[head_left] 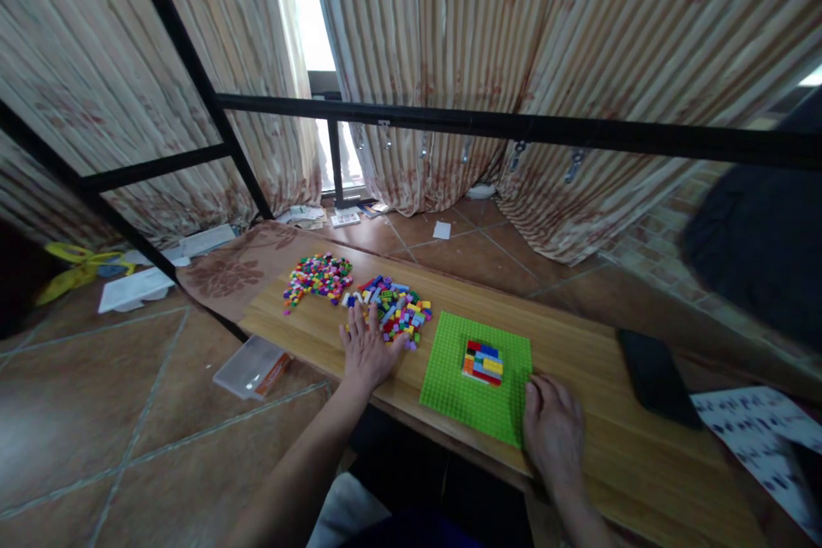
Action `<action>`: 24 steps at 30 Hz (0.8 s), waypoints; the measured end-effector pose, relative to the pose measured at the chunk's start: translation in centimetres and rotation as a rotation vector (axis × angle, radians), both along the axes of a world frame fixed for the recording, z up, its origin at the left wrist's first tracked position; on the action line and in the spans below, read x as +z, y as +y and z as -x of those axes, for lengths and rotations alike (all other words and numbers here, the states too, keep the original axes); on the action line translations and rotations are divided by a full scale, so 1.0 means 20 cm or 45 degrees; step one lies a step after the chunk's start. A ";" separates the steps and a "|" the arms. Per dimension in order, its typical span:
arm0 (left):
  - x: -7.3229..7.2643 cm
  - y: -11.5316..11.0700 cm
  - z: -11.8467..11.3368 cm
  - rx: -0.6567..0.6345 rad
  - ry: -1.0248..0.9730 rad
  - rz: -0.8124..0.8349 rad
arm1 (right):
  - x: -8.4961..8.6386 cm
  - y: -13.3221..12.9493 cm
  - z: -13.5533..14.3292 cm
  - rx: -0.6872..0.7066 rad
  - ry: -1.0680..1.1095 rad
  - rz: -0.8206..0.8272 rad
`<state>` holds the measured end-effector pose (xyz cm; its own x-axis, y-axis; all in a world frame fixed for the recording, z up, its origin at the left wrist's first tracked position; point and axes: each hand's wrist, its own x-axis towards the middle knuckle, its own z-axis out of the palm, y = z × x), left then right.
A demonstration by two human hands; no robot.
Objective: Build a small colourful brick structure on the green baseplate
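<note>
My left hand [367,351] is open, its fingers spread over the near side of a pile of mixed toy building bricks [395,300]. Whether its fingertips press on any brick I cannot make out. A bright green studded baseplate [443,377] lies to the right of that pile. On its middle sits a small block of joined bricks [483,364] in red, blue, yellow, orange and light blue. Beside the plate's right edge rests my right hand [553,424], fingers curled in, with no object visible in it. A second heap of smaller colourful pieces [319,276] is farther left.
The long wooden bench [604,437] carries all this, with a dark phone-like slab [658,377] at its right. A clear plastic box [253,366] stands on the tiled floor at left. A black metal frame [411,113] crosses before the curtains. A printed sheet [751,419] lies far right.
</note>
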<state>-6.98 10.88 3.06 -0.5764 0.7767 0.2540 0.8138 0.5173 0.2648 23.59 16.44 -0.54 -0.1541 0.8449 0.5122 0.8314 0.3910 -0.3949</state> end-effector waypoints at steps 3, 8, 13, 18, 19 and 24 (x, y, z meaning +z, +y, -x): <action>0.01 0.01 0.00 -0.022 -0.003 -0.031 | 0.00 0.00 0.00 0.001 -0.007 -0.008; 0.03 0.00 0.00 -0.035 0.004 -0.049 | 0.00 0.00 0.01 -0.004 -0.001 0.006; 0.05 -0.01 0.00 -0.050 0.028 -0.068 | -0.02 0.01 0.00 -0.010 0.030 0.022; 0.05 -0.01 0.00 -0.064 0.034 -0.096 | -0.02 0.00 0.00 -0.009 0.017 0.035; 0.05 -0.01 0.00 -0.067 0.039 -0.106 | -0.02 0.00 0.00 -0.012 0.006 0.035; 0.02 -0.01 0.01 -0.086 0.053 -0.122 | -0.03 0.00 -0.01 -0.003 -0.041 0.044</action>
